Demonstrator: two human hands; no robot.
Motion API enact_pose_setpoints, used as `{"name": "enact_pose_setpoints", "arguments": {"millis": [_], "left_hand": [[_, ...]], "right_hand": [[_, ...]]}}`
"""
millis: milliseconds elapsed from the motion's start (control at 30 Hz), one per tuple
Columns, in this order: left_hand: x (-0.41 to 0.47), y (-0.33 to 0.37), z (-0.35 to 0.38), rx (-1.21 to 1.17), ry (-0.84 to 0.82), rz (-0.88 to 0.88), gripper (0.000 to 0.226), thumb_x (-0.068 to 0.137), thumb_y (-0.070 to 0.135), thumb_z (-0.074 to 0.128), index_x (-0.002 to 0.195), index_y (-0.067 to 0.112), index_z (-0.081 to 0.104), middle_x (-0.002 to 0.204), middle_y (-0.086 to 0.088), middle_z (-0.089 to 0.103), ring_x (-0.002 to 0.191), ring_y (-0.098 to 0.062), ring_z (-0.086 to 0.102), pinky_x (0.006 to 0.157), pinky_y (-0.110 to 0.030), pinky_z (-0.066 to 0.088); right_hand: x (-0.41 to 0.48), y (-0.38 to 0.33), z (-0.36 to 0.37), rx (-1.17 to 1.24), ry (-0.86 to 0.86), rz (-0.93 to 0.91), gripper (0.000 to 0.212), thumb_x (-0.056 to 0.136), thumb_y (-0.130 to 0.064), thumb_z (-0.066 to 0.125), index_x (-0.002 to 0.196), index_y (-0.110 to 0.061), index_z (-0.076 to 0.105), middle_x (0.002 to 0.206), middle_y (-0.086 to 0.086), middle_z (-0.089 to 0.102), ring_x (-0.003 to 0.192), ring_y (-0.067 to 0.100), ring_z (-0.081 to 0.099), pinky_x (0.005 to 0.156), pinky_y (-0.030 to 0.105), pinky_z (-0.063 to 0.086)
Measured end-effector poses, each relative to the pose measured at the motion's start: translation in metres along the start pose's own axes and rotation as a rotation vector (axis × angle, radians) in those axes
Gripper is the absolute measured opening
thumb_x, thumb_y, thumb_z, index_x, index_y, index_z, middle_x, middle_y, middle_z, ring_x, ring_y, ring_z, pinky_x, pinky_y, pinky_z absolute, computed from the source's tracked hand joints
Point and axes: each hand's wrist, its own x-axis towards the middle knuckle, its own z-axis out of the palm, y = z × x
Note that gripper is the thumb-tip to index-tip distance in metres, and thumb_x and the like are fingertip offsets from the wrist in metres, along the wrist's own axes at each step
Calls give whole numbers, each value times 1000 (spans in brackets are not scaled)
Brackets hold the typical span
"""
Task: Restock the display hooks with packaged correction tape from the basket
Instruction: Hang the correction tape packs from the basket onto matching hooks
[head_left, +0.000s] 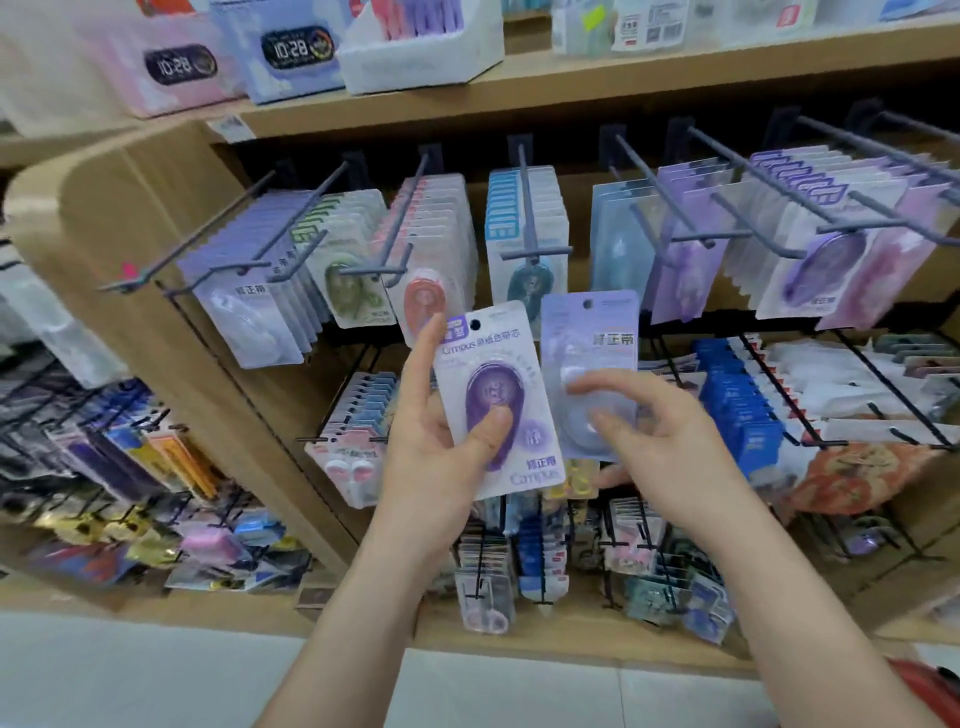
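My left hand holds a white card pack with a purple correction tape, thumb pressed on its blister. Just to its right my right hand grips a pale lilac pack with a clear correction tape, fingers over its lower part. Both packs are upright in front of the shelf, below the top row of display hooks. Those hooks carry rows of correction tape packs in lilac, green, pink, blue and purple. A red edge at the bottom right corner may be the basket; I cannot tell.
A wooden shelf board above the hooks carries boxes with clock pictures and a white tray. Lower black wire hooks hold blue packs, scissors and other stationery. A second rack of hanging goods stands at the left. Pale floor lies below.
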Motion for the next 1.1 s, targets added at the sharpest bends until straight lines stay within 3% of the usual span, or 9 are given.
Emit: {"name": "enact_pose_setpoints", "arguments": {"millis": [167, 233, 300, 400, 533, 733, 867, 1000, 1100], "left_hand": [[1, 2, -6, -34, -38, 4, 85, 87, -8, 61, 148, 41, 28, 136, -13, 60, 118, -33, 63, 90, -52, 56], [0, 3, -9, -40, -51, 15, 86, 86, -6, 62, 149, 40, 25, 131, -10, 65, 114, -28, 66, 81, -40, 60], [0, 6, -11, -50, -43, 28, 83, 83, -1, 63, 144, 42, 28, 122, -5, 70, 106, -20, 70, 74, -28, 58], [6, 16, -17, -42, 58, 43, 64, 84, 11, 69, 131, 45, 42, 117, -3, 71, 104, -18, 69, 78, -28, 58], [24, 31, -28, 89, 134, 20, 7, 86, 14, 71, 89, 20, 73, 84, -6, 74, 77, -23, 66, 69, -37, 56], [32, 32, -31, 99, 66, 20, 14, 79, 30, 64, 80, 18, 72, 75, -1, 71, 71, -17, 63, 66, -32, 54], [38, 37, -9, 167, 36, 122, 9, 83, 23, 70, 74, 21, 72, 66, 8, 69, 65, -6, 61, 61, -23, 52], [43, 35, 38, 138, -83, 153, 5, 83, 21, 72, 79, 19, 70, 68, 6, 69, 65, -6, 62, 61, -25, 52], [44, 23, 82, 107, -202, 140, 10, 89, 13, 70, 81, 20, 68, 70, 8, 66, 66, -7, 57, 65, -28, 49]], "right_hand": [[0, -5, 26, 401, -132, 61, 18, 96, -19, 59, 95, -21, 77, 122, 11, 63, 92, 11, 71, 71, 26, 59], [3, -2, 29, 290, -172, -5, 20, 81, -42, 71, 96, -33, 79, 115, -4, 68, 102, 10, 69, 87, 35, 58], [7, 1, 32, 136, -105, -58, 13, 79, -37, 76, 92, -41, 78, 108, -7, 68, 104, 13, 67, 95, 46, 54], [12, 7, 37, 19, -55, -89, 16, 87, -23, 75, 87, -39, 76, 104, 4, 64, 100, 22, 63, 88, 55, 52], [11, 9, 44, 38, -72, -93, 17, 88, -22, 72, 82, -38, 75, 93, -11, 59, 96, 19, 63, 80, 51, 57], [12, 10, 46, 103, -29, -54, 15, 88, -25, 71, 73, -24, 70, 93, -1, 52, 89, 23, 63, 64, 31, 61], [6, 17, 30, -24, 25, -29, 38, 66, -65, 69, 70, -28, 71, 81, -4, 46, 78, 13, 53, 82, 50, 57], [-1, 35, -8, -69, 78, -2, 50, 64, -75, 69, 77, -27, 73, 93, 12, 50, 85, 22, 57, 88, 57, 52], [-9, 48, -45, -7, 157, -20, 64, 66, -84, 63, 75, -21, 71, 82, 0, 46, 87, 30, 54, 87, 62, 51]]}}
